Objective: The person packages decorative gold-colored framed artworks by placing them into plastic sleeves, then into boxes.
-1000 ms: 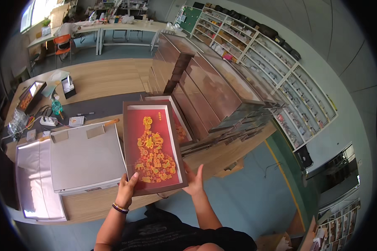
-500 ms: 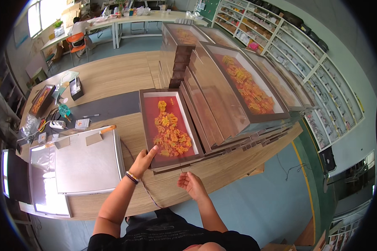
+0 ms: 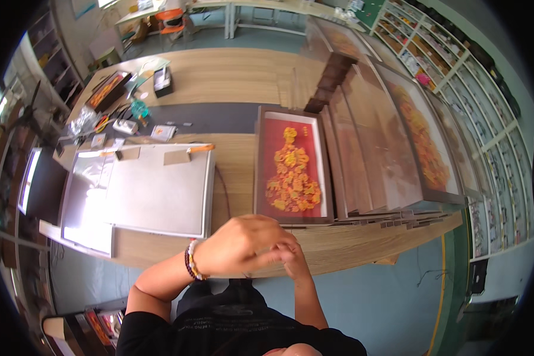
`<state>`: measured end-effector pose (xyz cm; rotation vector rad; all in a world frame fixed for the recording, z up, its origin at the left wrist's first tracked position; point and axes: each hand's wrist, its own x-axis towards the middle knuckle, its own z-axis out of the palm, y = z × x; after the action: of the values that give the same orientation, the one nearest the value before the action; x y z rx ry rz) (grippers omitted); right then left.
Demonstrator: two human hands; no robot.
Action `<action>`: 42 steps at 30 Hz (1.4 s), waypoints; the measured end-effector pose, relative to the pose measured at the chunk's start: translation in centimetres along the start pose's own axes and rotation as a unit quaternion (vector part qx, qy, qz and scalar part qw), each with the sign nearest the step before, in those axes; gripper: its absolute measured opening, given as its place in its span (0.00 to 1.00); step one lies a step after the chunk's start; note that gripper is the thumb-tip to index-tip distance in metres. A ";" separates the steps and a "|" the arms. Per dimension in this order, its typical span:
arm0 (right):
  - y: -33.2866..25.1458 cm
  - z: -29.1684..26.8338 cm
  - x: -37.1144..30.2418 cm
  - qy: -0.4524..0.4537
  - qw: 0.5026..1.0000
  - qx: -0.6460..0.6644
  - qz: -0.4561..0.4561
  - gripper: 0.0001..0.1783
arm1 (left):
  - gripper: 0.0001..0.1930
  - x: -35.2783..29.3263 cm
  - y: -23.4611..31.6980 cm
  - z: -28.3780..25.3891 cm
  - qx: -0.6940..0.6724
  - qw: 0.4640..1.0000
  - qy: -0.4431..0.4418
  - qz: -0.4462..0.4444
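Observation:
Both of my hands meet above the table's near edge, in front of a framed picture (image 3: 293,172). My left hand (image 3: 240,243), with beaded bracelets at the wrist, is closed, its thumb and fingers curled together at the right hand. Whatever it may pinch is too small to make out. My right hand (image 3: 296,264) is mostly covered by the left one, and its fingers are hidden. The picture lies flat, its dark brown frame and white inner border around a red ground with yellow-orange raised shapes. Neither hand touches it.
Stacked dark frames (image 3: 368,148) rise right of the picture. A silvery flat panel (image 3: 157,190) lies to the left. Behind it are a power strip (image 3: 125,126), a teal tool-like item (image 3: 139,108) and an open dark box (image 3: 162,82). Shelves (image 3: 457,77) line the right wall.
My left hand has let go of the picture frame's near left corner and come over to my right hand. The view has shifted, so the table appears higher and farther right.

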<state>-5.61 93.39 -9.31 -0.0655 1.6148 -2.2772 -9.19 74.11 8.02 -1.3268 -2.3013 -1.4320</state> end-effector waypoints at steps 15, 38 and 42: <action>6.5 23.7 1.2 -0.305 0.938 -0.042 0.160 0.12 | 0.04 -23.6 15.0 -9.6 0.192 0.871 0.398 0.212; 19.2 61.7 8.0 -0.495 0.859 0.033 0.127 0.14 | 0.13 -55.6 9.1 -28.1 0.333 0.854 0.341 -0.208; 20.2 70.7 8.4 -0.537 0.806 0.237 0.079 0.19 | 0.13 -62.4 4.7 -28.0 -0.095 0.813 0.199 -0.539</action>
<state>8.25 20.87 -4.49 -0.8735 0.4264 -1.8169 23.17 15.17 -5.48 0.4744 -2.6695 -1.9361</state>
